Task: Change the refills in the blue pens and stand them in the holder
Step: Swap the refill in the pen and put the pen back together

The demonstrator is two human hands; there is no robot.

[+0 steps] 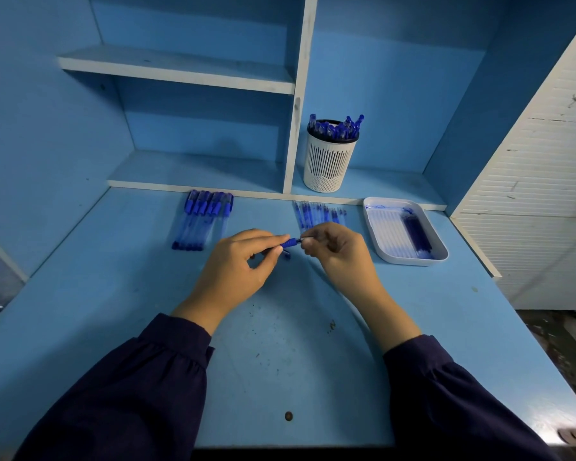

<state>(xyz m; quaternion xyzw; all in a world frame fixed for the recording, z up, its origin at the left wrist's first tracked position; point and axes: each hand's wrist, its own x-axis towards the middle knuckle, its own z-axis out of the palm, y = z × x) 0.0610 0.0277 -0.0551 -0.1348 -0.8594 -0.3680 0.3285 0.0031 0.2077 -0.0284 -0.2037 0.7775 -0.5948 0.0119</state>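
Hands meet over the middle of the light blue table [280, 361]. Our left hand [243, 261] curls its fingers [270, 239] round the blue plastic pen [288, 243], so that only the ribbed grip end sticks out towards the right. Our right hand [333, 247] pinches the pen's tip end between thumb and forefinger; what exactly sits in that pinch is too small for us to tell. We see a small dark blue piece [286, 256] lying on the table just below the pen.

Farther back on the left, a row of capped blue pens [202, 221] lies side by side. Just behind our right hand lies a row of thin clear refills [316, 214]. To the right sits a white rectangular plastic tray [439, 251], ink-smeared, with dark refills [418, 234] in its right half. On the low shelf [197, 174] behind stands the white slotted cylindrical holder [328, 164], with blue pens upright [338, 128] in it. Dark navy sleeves [130, 394] cover both our forearms.
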